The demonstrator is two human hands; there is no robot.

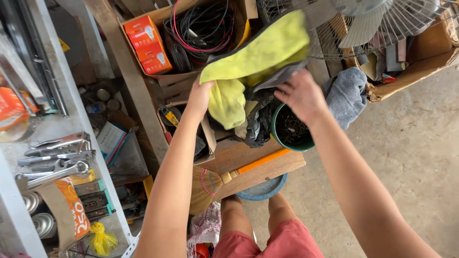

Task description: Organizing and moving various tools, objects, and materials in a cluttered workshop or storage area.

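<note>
We hold a yellow cloth [253,62] up in front of us with both hands, over a cluttered workshop corner. Our left hand [200,98] is closed on the cloth's lower left part, where a fold hangs down. Our right hand [302,94] is at the cloth's dark grey underside or edge, fingers bent over it; it looks like a grip, but the fingertips are hidden so we cannot tell how tight. The cloth's upper end reaches up against the wire guard of a fan [363,24]. Just below the right hand sits a green pot [291,129] full of dark small metal bits, with a crumpled black plastic bag [260,119] beside it to the left. A grey towel [348,93] lies right of the pot. Behind the cloth is a cardboard box [165,79] holding coiled black and red cables [203,26] and orange cartons [148,43]. Below, a straw broom [210,184] with an orange handle lies across a wooden board [258,172], and a blue dish [264,190] pokes out under the board. On the left, a white metal shelf [62,81] carries wrenches [57,160]. Our knees in red shorts [267,243] show at the bottom, over a concrete floor [406,157].
</note>
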